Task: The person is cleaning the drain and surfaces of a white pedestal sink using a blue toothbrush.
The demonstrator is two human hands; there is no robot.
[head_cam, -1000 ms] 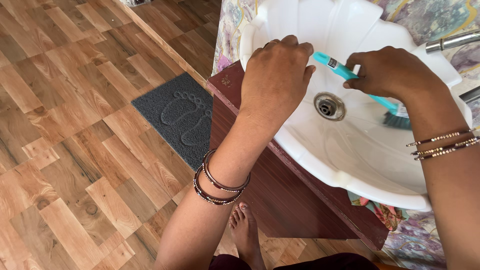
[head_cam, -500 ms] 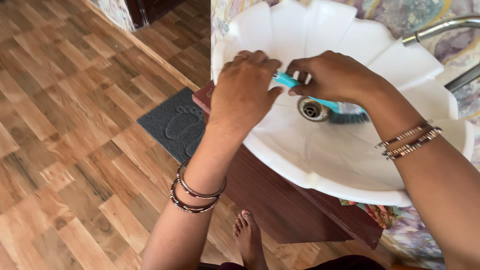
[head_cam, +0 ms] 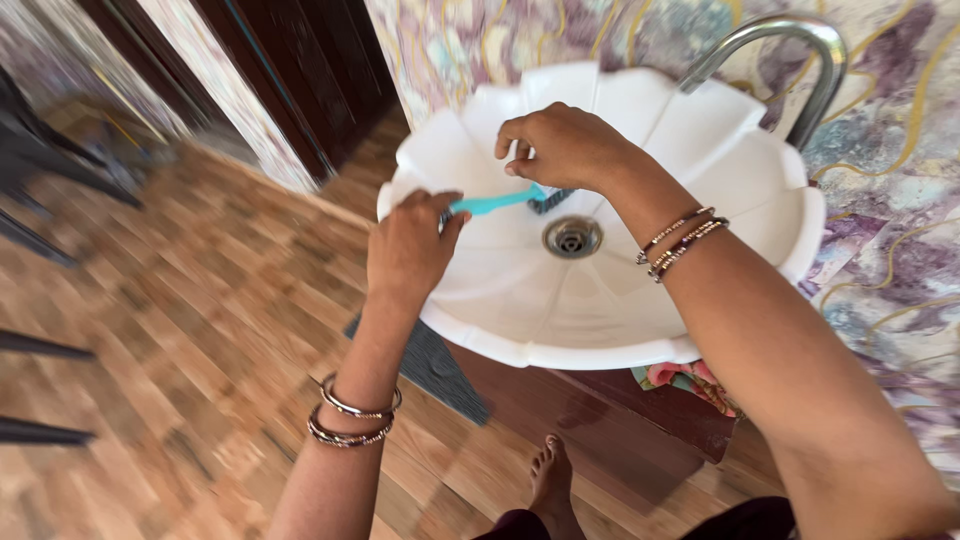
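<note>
**At the basin's far-left wall: brush held in both hands, grip looks shaky**

Inside the white scalloped basin (head_cam: 520, 300), towards its far-left rim, I see the teal brush (head_cam: 500, 201) lying nearly level, bristle head down against the porcelain just above the drain (head_cam: 572, 236). My right hand (head_cam: 560, 145) is curled over the head end, clamped on it; my left hand (head_cam: 405, 245) pinches the handle tip at the basin's left edge. The picture is blurred, so finer finger placement I cannot tell. My worry: the smooth wall could let the bristles skid, and the thin two-point hold might let the brush twist free. The brush has a slim teal handle and a dark bristle block, partly hidden under the right hand.
</note>
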